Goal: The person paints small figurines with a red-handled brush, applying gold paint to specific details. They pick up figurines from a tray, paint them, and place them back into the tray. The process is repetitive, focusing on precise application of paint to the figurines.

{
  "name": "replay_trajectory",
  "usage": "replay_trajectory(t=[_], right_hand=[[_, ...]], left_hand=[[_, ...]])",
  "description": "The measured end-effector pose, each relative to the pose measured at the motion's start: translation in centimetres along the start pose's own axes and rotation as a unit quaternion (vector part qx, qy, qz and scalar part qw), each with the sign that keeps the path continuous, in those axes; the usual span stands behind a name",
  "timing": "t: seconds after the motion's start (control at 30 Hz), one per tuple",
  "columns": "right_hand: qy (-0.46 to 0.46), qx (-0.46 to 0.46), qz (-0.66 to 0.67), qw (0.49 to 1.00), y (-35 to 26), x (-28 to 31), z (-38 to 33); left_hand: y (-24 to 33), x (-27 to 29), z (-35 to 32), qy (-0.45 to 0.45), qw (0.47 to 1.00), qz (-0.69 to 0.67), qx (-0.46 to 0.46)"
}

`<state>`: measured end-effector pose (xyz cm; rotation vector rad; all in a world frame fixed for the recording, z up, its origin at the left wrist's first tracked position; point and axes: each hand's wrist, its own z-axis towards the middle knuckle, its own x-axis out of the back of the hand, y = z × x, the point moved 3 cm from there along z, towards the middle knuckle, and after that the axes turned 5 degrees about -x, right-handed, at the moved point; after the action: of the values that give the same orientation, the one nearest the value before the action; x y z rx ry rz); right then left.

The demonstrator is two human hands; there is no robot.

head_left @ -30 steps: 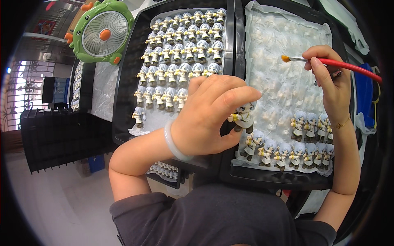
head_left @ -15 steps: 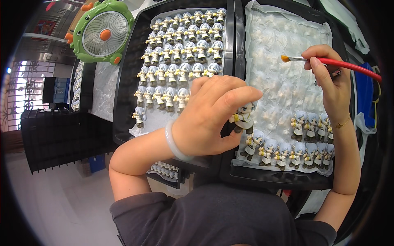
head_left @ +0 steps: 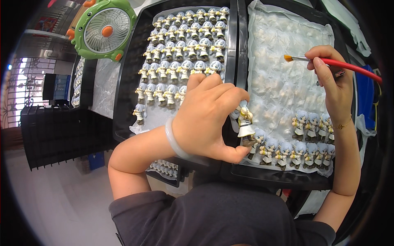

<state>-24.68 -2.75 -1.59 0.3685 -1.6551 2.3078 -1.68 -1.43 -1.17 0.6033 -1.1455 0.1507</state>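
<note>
Since a moment ago, the small glossy pale-haired figurine in a white robe with yellow trim is showing its face less, having turned in my left hand. That hand is arching palm-inward, gripping it upright between forefinger at the head and thumb at the boots, over the near left corner of the black plastic tray lined with white tissue. My right hand is pinching a red-handled, orange-bristled paintbrush, its bristles pointing left.

Figurines line the left tray and adjoining right tray — fan farther left.
</note>
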Motion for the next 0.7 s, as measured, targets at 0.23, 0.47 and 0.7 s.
replay_trajectory(t=[0.23,0.47,0.7], right_hand=[[-0.008,-0.002,-0.012,1.0,-0.2,-0.2,0.2],[0.018,-0.007,-0.076,0.997,1.2,1.2,0.0],[0.03,0.038,-0.166,0.985,2.3,2.1,0.6]], left_hand=[[-0.1,1.4,-0.3,-0.045,0.998,-0.02,0.039],[-6.0,7.6,-6.2,-0.04,0.983,-0.015,0.178],[-9.1,5.2,-15.8,-0.18,0.929,0.171,0.276]])
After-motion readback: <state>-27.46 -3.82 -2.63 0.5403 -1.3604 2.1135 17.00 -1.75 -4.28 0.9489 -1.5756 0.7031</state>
